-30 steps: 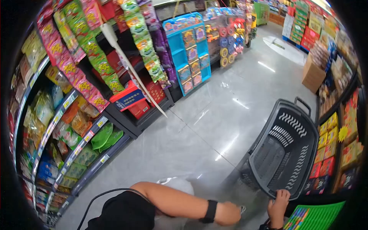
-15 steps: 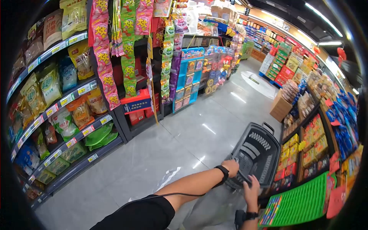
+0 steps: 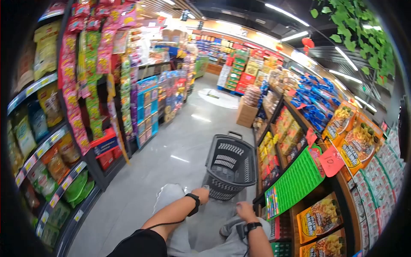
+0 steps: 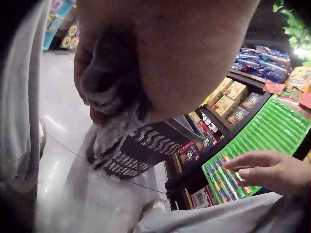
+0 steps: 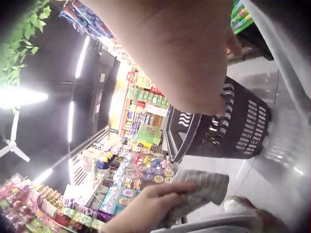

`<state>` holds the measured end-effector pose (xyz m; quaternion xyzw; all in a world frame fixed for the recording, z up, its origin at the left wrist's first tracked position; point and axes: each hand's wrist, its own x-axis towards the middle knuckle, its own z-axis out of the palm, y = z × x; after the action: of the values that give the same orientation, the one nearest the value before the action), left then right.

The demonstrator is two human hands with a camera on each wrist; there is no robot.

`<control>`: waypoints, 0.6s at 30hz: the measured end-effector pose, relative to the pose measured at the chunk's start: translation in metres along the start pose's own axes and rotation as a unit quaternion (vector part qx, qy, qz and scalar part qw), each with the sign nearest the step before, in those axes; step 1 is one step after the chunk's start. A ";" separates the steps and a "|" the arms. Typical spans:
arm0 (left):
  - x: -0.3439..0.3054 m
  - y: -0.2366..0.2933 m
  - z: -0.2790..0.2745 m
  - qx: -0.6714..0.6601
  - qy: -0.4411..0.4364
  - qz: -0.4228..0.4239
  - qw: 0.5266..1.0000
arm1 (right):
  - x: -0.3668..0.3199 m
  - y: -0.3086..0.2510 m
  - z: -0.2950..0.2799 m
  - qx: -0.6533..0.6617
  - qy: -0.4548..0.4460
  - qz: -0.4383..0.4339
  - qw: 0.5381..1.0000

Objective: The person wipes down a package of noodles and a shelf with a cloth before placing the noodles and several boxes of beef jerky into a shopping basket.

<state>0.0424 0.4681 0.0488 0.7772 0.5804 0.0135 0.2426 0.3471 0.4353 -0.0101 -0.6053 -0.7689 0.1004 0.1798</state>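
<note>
My left hand [image 3: 200, 195] holds a crumpled grey cloth [image 4: 116, 131], its fingers curled round it; the cloth [image 5: 206, 188] also shows in the right wrist view. Just beyond both hands, a dark grey shopping basket [image 3: 222, 188] stands on the floor, its handle at the far end. My right hand [image 3: 246, 211] is in the air near the basket's close side, apart from its rim. In the left wrist view the right hand [image 4: 267, 171] has its fingers extended, with nothing seen in them.
Shelves of bagged goods [image 3: 43, 171] and hanging snack strips [image 3: 70, 85] line the left. On the right are a green ribbed tray [image 3: 295, 184] with colourful sticks, boxed goods [image 3: 267, 158] and orange bags [image 3: 359, 139]. A cardboard box [image 3: 246, 112] stands farther along the aisle.
The head view has tilted up and turned right, so the basket appears farther left. My right hand has come off the basket's rim. The left hand has drawn back towards the body.
</note>
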 end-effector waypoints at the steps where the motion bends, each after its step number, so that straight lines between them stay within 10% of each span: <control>1: 0.019 -0.003 0.005 -0.007 -0.025 -0.005 1.000 | -0.005 -0.016 -0.009 0.013 -0.027 0.010 1.000; 6: 0.046 0.026 0.006 -0.012 -0.041 0.046 0.998 | 0.020 -0.055 -0.014 0.112 -0.152 -0.034 0.981; 11: 0.040 0.058 -0.068 -0.155 -0.024 0.080 0.984 | 0.052 -0.082 -0.053 0.235 -0.078 -0.132 0.960; 18: 0.145 0.048 -0.100 -0.236 -0.113 0.128 0.957 | 0.166 -0.039 -0.096 0.336 -0.158 -0.025 0.928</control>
<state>0.1024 0.6262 0.1175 0.7622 0.4248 0.0930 0.4796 0.3165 0.5803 0.1178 -0.4662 -0.7235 0.4430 0.2509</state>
